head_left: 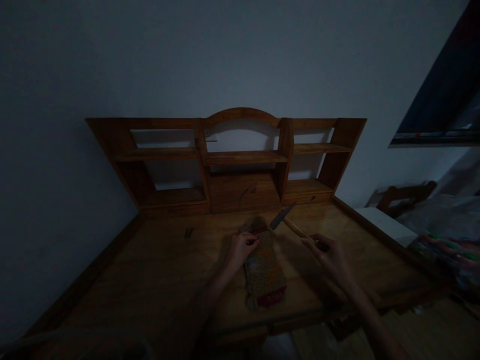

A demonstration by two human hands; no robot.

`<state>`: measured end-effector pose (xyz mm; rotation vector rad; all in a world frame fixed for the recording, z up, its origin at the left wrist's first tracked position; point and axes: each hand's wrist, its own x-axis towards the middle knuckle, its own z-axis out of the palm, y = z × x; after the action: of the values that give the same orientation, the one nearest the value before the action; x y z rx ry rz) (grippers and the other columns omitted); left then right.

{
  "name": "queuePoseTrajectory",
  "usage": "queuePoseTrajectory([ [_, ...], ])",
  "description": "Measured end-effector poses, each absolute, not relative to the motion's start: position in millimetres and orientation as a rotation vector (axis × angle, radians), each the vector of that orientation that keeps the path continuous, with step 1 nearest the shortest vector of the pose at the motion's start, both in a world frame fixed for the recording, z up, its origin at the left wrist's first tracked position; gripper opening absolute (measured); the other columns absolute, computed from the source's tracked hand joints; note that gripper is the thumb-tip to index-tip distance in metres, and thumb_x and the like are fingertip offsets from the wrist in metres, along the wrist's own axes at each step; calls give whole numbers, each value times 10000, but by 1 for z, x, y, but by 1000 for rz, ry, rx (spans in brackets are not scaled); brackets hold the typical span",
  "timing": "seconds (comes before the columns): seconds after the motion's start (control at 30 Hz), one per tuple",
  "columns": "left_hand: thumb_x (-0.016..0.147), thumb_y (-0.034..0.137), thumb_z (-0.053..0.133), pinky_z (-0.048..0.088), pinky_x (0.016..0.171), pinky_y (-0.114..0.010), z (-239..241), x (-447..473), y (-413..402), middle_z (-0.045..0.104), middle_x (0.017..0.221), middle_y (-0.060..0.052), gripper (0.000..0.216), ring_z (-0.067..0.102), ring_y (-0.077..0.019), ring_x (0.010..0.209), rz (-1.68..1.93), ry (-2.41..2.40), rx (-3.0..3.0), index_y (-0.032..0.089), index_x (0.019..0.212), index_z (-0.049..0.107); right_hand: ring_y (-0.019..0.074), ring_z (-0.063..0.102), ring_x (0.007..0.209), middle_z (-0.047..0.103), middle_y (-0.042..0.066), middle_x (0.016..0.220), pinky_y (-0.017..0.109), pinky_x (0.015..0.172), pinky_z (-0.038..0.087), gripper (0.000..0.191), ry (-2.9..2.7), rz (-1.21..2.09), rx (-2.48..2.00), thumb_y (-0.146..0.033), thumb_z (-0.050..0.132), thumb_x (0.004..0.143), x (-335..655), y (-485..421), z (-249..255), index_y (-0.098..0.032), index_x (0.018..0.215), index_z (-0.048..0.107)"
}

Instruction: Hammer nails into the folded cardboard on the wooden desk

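Hands (240, 251) on packet (264, 272), knife (283, 216); wooden desk (150, 270), dim room.

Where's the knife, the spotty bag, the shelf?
Wooden-handled grey-bladed knife (281, 216): head view, the blade.
Brown speckled bag with red band (264, 270): head view, its middle.
Brown wooden shelf unit (243, 158): head view, middle shelf board.

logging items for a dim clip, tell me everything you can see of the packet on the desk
The packet is a flat, oblong pouch, speckled orange-brown with a red band across its near end; paper or plastic, too dim to tell. It lies flat on the wooden desk, lengthwise away from the person. The left hand rests on its far left edge. The dark blade of a wooden-handled tool, gripped by the right hand, points at its far end; contact is unclear.
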<state>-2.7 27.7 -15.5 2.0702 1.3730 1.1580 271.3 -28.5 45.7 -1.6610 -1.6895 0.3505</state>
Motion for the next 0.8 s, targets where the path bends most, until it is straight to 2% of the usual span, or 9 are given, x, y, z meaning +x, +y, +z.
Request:
queuePoseTrajectory([
  [0.13,755,224,665,494,679,-248,-10,-18,34,699,868,-42,125,640,-158,755,1164,1341,2009,201,860,728,155,553,496,624,36,577,227,419,330,504,-1448,760,-1636,-609,539,742,298,-40,42,-141,849,693],
  [0.27,700,228,721,491,667,-262,-11,-44,52,687,848,-47,187,630,-162,727,1160,1348,1966,192,884,718,168,574,522,613,34,555,233,438,376,502,-1217,953,-1663,-572,593,701,329,-51,26,-133,917,708],
  [0.37,676,207,735,476,656,-255,-19,-53,62,660,813,-39,150,609,-153,716,1204,1469,1968,177,819,705,203,615,598,646,47,602,263,511,444,503,-1153,972,-1700,-541,615,687,345,-55,14,-139,977,706],
  [0.47,683,216,732,464,650,-244,-28,-50,63,638,816,-32,172,595,-143,715,1187,1467,1991,166,840,681,219,638,648,672,56,650,282,570,477,522,-1159,933,-1726,-560,604,687,351,-54,7,-140,980,708],
  [0.67,759,221,655,443,697,-246,-33,-44,61,597,798,-16,67,572,-138,750,1058,1499,2080,163,791,645,255,666,726,709,76,719,286,567,487,555,-1199,889,-1744,-599,583,668,344,-50,5,-132,936,721],
  [0.8,806,220,600,438,755,-275,-27,-44,53,591,859,-31,51,563,-163,840,1077,1488,2178,174,793,618,268,668,765,721,79,759,289,590,492,549,-1244,893,-1747,-598,576,675,343,-49,3,-133,925,725],
])
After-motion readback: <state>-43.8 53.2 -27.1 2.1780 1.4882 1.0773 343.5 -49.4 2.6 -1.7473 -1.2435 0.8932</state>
